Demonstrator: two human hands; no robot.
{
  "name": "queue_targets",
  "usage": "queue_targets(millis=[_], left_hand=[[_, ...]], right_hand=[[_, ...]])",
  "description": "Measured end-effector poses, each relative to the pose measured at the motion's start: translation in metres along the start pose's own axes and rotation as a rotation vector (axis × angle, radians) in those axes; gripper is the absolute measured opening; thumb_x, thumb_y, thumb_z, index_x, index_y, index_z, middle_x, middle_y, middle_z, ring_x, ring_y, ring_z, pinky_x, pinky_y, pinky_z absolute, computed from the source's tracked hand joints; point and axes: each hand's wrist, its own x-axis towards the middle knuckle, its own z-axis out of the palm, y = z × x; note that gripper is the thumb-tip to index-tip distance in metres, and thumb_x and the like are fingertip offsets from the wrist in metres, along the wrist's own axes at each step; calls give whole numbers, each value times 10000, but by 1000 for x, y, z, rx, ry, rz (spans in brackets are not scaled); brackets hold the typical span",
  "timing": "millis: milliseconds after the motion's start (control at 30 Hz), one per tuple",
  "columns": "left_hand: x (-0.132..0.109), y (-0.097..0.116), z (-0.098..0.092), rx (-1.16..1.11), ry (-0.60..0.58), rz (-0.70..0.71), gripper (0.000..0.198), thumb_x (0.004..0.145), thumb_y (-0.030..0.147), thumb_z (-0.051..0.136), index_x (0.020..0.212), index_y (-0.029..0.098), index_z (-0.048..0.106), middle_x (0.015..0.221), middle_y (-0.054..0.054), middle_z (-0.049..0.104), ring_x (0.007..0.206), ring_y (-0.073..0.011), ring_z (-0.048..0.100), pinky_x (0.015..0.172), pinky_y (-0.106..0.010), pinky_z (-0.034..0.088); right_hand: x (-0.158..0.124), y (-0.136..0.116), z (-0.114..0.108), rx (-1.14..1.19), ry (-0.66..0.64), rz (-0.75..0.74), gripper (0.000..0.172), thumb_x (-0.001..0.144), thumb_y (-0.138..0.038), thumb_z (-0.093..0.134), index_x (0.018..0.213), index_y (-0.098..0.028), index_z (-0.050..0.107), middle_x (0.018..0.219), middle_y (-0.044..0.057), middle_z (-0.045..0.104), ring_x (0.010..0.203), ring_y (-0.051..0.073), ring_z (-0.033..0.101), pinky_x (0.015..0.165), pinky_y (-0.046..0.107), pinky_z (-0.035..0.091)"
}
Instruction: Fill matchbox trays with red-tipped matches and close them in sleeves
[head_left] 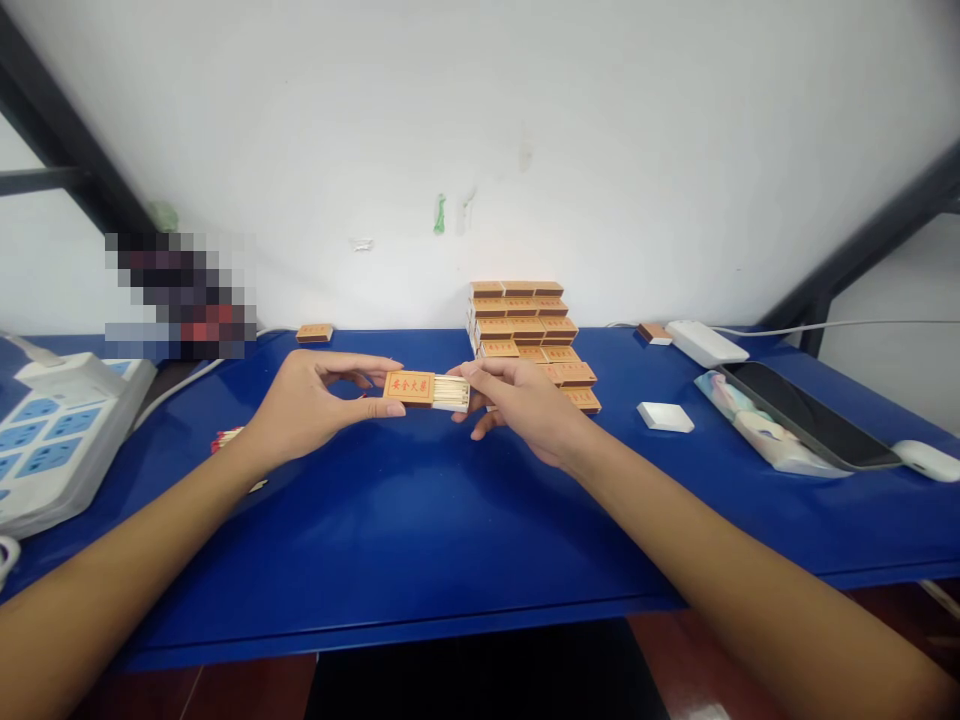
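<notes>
Between my two hands, above the blue table, is a matchbox (409,387) with its inner tray slid partly out to the right. Pale matchsticks (450,390) fill the exposed part of the tray. My left hand (322,405) pinches the printed sleeve at its left end, thumb in front and fingers behind. At the right end, the thumb and fingers of my right hand (517,400) grip the tray, with the other fingers curled below. Just behind my right hand rises a stepped stack of matchboxes (525,328). Loose red-tipped matches (225,438) lie partly hidden behind my left forearm.
A single matchbox (314,333) lies back left, another (654,334) back right. The power strip (67,450) stands left. On the right are a small white box (665,417), a white power bank (705,344), a phone (810,415) on a tissue pack (772,435), and an earphone case (928,460).
</notes>
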Motion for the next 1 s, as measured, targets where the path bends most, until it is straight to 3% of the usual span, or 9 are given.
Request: queue_targets(millis=[133, 267, 633, 900, 1000], left_hand=[[0, 2, 0, -16, -6, -1, 522, 672, 503, 968, 1127, 273, 859, 1063, -46, 835, 926, -229, 742, 926, -353, 620], [0, 4, 1, 18, -10, 8, 506, 684, 519, 956, 1115, 273, 861, 1027, -45, 833, 916, -234, 736, 904, -353, 616], [-1, 2, 1, -62, 3, 10, 516, 646, 473, 988, 1110, 283, 867, 1009, -52, 835, 903, -242, 740, 910, -373, 619], [-5, 14, 9, -30, 18, 2, 524, 612, 489, 999, 1061, 248, 876, 985, -58, 842, 889, -246, 748, 870, -348, 620], [-6, 16, 12, -31, 36, -7, 515, 616, 488, 999, 1060, 256, 876, 1000, -55, 845, 896, -248, 759, 854, -340, 626]], right_hand=[[-1, -1, 1, 2, 15, -3, 155, 1021, -279, 631, 1010, -166, 737, 905, 67, 750, 673, 129, 709, 462, 207, 582], [-1, 1, 2, -59, 0, -99, 170, 1002, -330, 670, 956, -170, 708, 847, 42, 723, 659, 129, 701, 478, 220, 598], [0, 11, 8, 43, 34, -212, 462, 861, -617, 795, 960, -179, 687, 793, 28, 723, 638, 149, 710, 541, 277, 643], [-6, 12, 15, 79, 20, -235, 426, 885, -591, 784, 940, -184, 670, 793, 21, 719, 658, 145, 703, 569, 277, 640], [-6, 14, 18, 86, 14, -210, 437, 913, -610, 744, 995, -187, 673, 905, 49, 729, 733, 160, 720, 594, 291, 653]])
